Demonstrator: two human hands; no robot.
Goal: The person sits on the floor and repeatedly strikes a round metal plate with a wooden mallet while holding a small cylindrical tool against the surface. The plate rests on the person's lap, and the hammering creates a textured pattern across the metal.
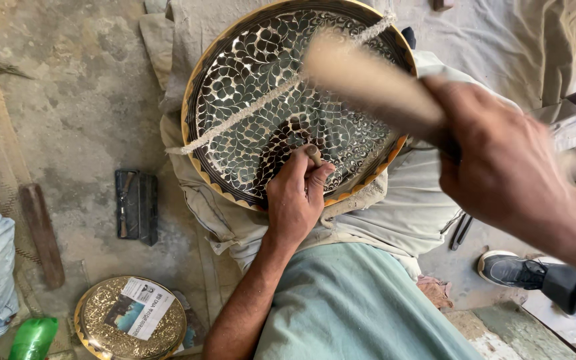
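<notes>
A large round brass plate (248, 80) with black-and-silver leaf engraving lies on a cloth-covered support, with a twisted white cord (248, 113) stretched across it. My left hand (296, 200) rests on the plate's near part and pinches a small chisel (313, 153) upright against the pattern. My right hand (501, 167) is raised to the right and grips a wooden mallet (368, 77), blurred by motion, above the plate's right side.
A smaller golden engraved plate (101, 327) with a printed card on it lies at lower left beside a green bottle (33, 337). A black tool case (136, 203) and a wooden bar (43, 233) lie on the concrete floor. Another person's shoe (511, 269) stands at right.
</notes>
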